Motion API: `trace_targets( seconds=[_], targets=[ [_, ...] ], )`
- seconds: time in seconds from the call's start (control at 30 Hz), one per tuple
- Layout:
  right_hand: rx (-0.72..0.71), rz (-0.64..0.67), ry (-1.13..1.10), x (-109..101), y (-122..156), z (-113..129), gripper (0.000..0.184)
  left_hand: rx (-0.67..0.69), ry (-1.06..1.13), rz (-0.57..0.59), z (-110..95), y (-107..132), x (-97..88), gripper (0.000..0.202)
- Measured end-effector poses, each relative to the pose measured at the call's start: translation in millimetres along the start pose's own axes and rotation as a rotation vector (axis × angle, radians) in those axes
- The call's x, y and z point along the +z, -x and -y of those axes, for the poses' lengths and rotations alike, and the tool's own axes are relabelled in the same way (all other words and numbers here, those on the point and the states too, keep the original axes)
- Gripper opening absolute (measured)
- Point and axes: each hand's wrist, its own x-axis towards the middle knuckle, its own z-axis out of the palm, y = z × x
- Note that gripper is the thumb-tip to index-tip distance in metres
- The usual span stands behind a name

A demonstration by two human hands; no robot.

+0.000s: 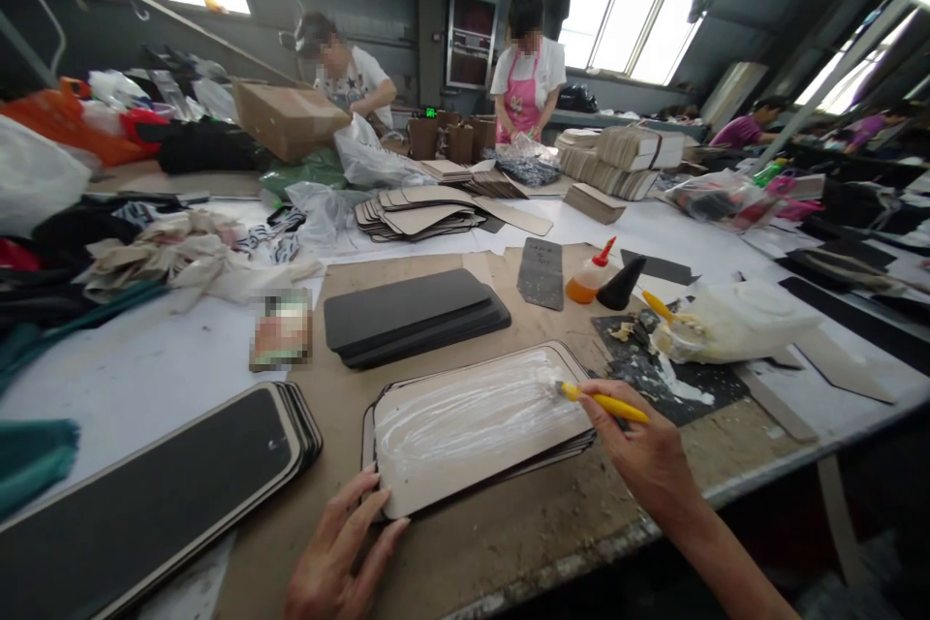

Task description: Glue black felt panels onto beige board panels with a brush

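In my right hand [643,450] is a yellow-handled brush [610,405], its tip on the right end of a beige board [465,465]. White streaks of paste run along that board, which tops a stack of similar rounded boards. Fingers apart, my left hand [345,552] touches the stack's near left corner. Just behind lies a pile of dark grey boards [414,305]. To the right, a white plastic jug [756,315] lies on its side with a second yellow brush [658,306] at its opening.
A glue bottle [583,281] with a red nozzle stands beside a black cone [621,283]. Long black boards [160,494] are stacked at left. Cloth scraps [174,252] and more boards [421,213] lie farther back. Two people work across the table; others are at far right.
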Motion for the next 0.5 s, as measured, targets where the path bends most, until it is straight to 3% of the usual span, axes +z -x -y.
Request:
trace_targets(
  seconds=[0.13, 0.33, 0.43, 0.5],
  targets=[
    [0.131, 0.108, -0.121, 3.6, -1.0, 29.0, 0.022, -0.044, 0.018, -0.055, -7.1, -4.3, 0.1, 0.019],
    [0.021, 0.266, -0.379, 36.2, 16.8, 83.2, 0.011, -0.113, 0.032, -0.079, -13.6, -9.4, 0.7, 0.016],
    [-0.017, 0.348, -0.438, 45.6, 24.7, 91.5, 0.010, -0.125, 0.050, -0.084, -13.3, -9.7, 1.2, 0.016],
    [-0.011, 0.310, -0.396, 44.6, 23.8, 89.6, 0.008, -0.137, 0.073, -0.087, -13.3, -9.0, 1.4, 0.015]
  ],
)
